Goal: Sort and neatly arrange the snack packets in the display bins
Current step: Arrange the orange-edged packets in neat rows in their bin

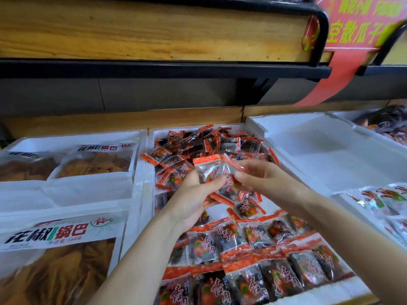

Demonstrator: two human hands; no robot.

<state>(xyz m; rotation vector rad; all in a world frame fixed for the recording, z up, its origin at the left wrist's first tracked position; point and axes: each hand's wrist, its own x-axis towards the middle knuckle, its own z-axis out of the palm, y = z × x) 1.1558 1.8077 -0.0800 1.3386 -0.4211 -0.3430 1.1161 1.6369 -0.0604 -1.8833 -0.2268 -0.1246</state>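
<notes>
**Both hands hold packets over the middle bin**

The left hand and right hand grip one small bunch of snack packets between them, fingers curled round it, above the centre of the middle bin. Toward its far edge lie loose packets in a heap, and along its near edge, neat rows.

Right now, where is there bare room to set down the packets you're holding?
Bare: the white foam tray right of the centre bin. Crowded: the centre bin, loose pile behind, neat rows in front; large bagged snacks cover the left side.
</notes>
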